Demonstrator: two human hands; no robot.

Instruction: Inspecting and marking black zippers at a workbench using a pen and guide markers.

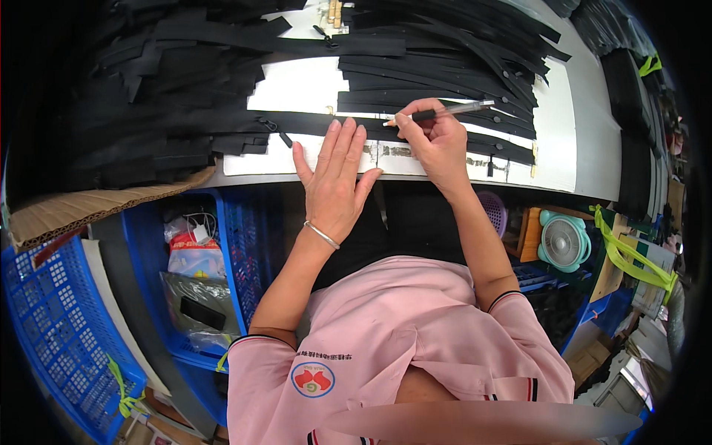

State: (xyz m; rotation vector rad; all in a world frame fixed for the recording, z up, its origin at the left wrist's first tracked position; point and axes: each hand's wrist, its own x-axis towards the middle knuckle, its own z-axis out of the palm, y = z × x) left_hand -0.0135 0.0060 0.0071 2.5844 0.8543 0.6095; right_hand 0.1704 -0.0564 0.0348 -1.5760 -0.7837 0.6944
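Note:
My left hand [336, 172] lies flat, fingers spread, pressing a long black zipper strip [311, 124] onto the white table [311, 85] near its front edge. My right hand [435, 141] grips a black and silver pen [445, 112] with its tip touching the same strip just right of my left fingertips. A zipper slider [273, 127] sits on the strip to the left of my left hand. A silver bracelet is on my left wrist.
Piles of black zipper strips [163, 89] cover the table's left, and another fanned pile [445, 59] covers the back right. Cardboard [96, 204] hangs at the left edge. Blue crates [67, 334] stand below, and a small teal fan [564, 241] sits at the right.

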